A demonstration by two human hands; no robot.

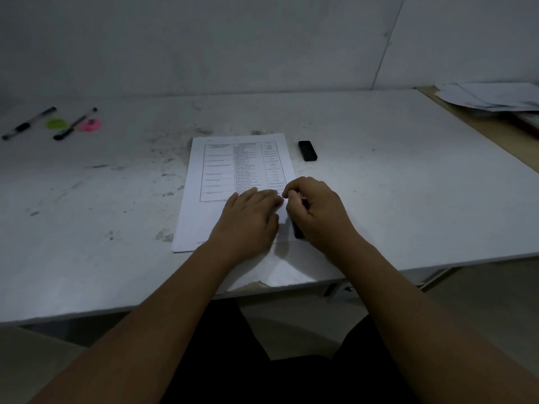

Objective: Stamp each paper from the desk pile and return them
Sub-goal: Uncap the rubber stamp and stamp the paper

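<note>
Head view: the left grip (248,217) lies spread flat on the paper (230,170) at mid-counter (408,185), the right grip (318,211) curled round a black stamp (298,231) on its lower right.

Nothing legible anywhere. On the white paper sheet (230,167) lying on the tabletop, a printed table of three columns with rows of small dark type, too dim and blurred to read. Above the table, a short heading line, and near the sheet's lower left edge a footer line - both mere smudges of grey. By the lowest rows, a faint reddish tinge, its shape not to be made out. On the loose pile of white papers (493,97) at the far right, only pale grey traces of print - no word, number or sign to be told.
</note>
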